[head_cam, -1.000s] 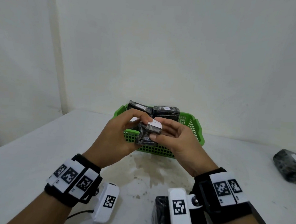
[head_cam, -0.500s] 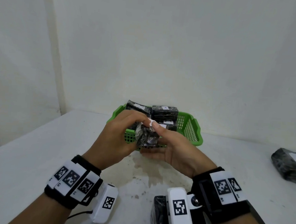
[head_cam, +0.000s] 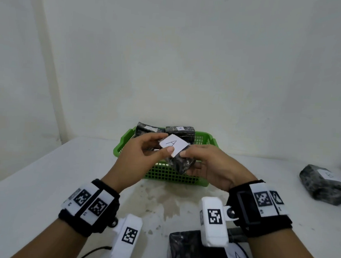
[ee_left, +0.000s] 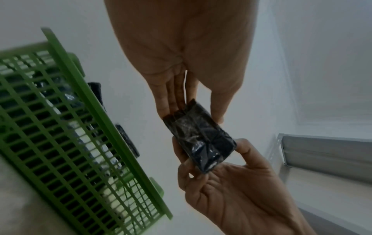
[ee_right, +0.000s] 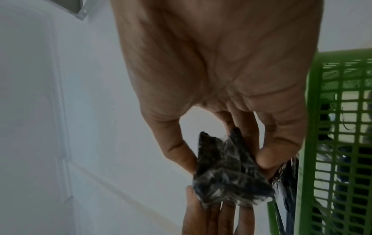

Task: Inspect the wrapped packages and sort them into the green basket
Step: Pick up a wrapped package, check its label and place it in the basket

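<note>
A small black wrapped package [head_cam: 180, 161] with a white label marked "A" [head_cam: 173, 144] is held in the air in front of the green basket [head_cam: 170, 174]. My left hand [head_cam: 144, 155] pinches its left end, thumb on the label. My right hand [head_cam: 209, 167] grips its right end with thumb and fingers. The left wrist view shows the package [ee_left: 199, 136] between both hands, and so does the right wrist view, with the package [ee_right: 227, 173] beside the basket [ee_right: 338, 143]. Several wrapped packages [head_cam: 180, 130] stand in the basket.
Another wrapped package [head_cam: 324, 185] lies on the white table [head_cam: 32, 180] at the far right. A black package with an "A" label [head_cam: 188, 249] sits at the near edge under my right wrist. White walls stand close behind the basket.
Both hands turned the package so its white "A" label now faces up toward the head camera. The hands stayed in front of the basket.
</note>
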